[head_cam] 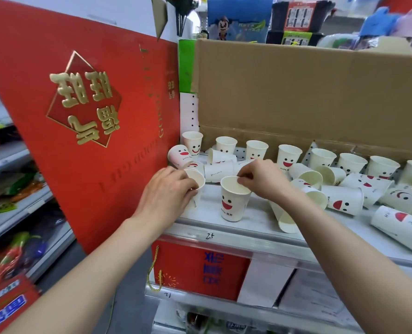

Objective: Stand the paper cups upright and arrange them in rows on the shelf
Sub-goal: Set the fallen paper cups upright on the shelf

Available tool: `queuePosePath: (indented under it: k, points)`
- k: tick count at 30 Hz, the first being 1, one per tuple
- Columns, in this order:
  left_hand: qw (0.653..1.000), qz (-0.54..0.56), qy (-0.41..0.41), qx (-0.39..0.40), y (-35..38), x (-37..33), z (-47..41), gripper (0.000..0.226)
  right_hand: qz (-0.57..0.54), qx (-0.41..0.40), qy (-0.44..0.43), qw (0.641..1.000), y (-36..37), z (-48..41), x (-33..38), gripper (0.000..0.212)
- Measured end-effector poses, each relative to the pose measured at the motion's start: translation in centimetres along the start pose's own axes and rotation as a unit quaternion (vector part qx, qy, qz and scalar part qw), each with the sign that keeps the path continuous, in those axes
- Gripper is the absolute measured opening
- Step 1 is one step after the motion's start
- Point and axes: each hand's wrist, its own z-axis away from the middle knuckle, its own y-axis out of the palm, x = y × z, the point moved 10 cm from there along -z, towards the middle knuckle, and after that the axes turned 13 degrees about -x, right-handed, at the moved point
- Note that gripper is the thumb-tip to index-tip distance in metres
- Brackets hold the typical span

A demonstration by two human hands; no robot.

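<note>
Right hand: my right hand (264, 178) pinches the far rim of an upright smiley cup (234, 198), thumb and fingertips closed on the edge, at the front of the shelf.
Left hand: my left hand (170, 189) is wrapped around a second upright cup (196, 186) at the shelf's left end, fingers curled over its rim and side.
Gap between them: the 2 held cups stand near each other, apart, both mouth up.
Shelf: a white shelf (226, 231) with a clear price rail along the front edge; a handwritten mark sits on the rail below the cups.
Back row: upright cups (288, 156) line the rear, against a brown cardboard sheet (296, 92).
Fallen cups: a tumbled group lies behind my hands (218, 171); more toppled cups (344, 200) lie on their sides to the right, some with open mouths toward me, one under my right wrist.
Left flank: a large red gift box (84, 112) with gold characters leans beside the shelf, just beside my left hand.
Below: a red bag with a gold cord handle (200, 271) sits on the lower shelf.
</note>
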Motion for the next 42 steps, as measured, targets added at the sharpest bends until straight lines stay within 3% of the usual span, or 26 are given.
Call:
queuePosePath:
  k: [4,7,11,17,23,30,38,42]
  points:
    - [0.999,0.023,-0.015,0.019,0.4,0.6,0.5,0.023,-0.076,-0.031,0.013,0.997,-0.3,0.5,-0.8,0.018]
    - [0.999,0.028,-0.028,0.037,0.4,1.8,1.0,0.035,-0.139,-0.023,-0.033,0.989,-1.6,1.8,0.3,0.020]
    - [0.998,0.033,-0.033,0.036,0.3,2.6,0.8,0.031,-0.093,0.016,-0.105,0.990,-1.6,3.7,2.1,0.034]
    - [0.998,0.041,-0.002,0.048,0.9,1.7,-0.3,0.021,-0.087,0.030,-0.134,0.987,-1.6,3.4,3.0,0.012]
    - [0.995,0.074,-0.027,0.065,0.2,2.4,-0.3,0.038,-0.071,0.058,-0.140,0.986,-1.7,3.6,3.3,0.016]
    - [0.993,0.059,-0.046,0.091,0.5,3.2,0.1,0.011,-0.060,0.051,-0.136,0.988,-0.9,3.3,4.0,0.011]
    - [0.992,0.069,-0.027,0.106,0.5,2.9,0.5,0.013,-0.083,0.050,-0.151,0.984,-0.3,3.5,5.1,0.012]
    - [0.996,0.074,-0.017,0.057,-0.5,2.4,0.1,0.031,-0.117,0.030,-0.122,0.985,-2.1,3.5,3.6,0.025]
